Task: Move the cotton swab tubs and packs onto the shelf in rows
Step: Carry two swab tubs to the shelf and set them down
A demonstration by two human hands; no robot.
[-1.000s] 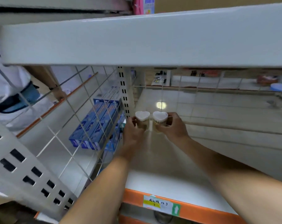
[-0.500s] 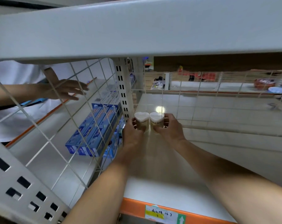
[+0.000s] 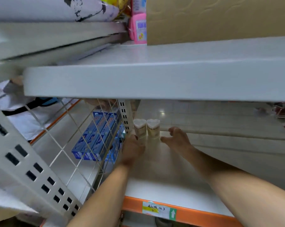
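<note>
Two tubs, heart-shaped lids: left tub (image 3: 139, 128) and right tub (image 3: 153, 127) upright, touching, on the shelf (image 3: 171, 190) just beyond both hands. Left hand (image 3: 132, 149): at left tub's base, grip unclear. Right hand (image 3: 176, 138): fingers spread, holding nothing, just right of right tub.

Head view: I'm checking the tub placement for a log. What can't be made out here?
- Left hand: its fingers lie against the left tub; blur hides whether they grip it.
- Tub labels: too small and blurred to read.
- Shelf behind the tubs: the upper shelf cuts off the view.
- Right hand: apart from the right tub, fingers blurred.
</note>
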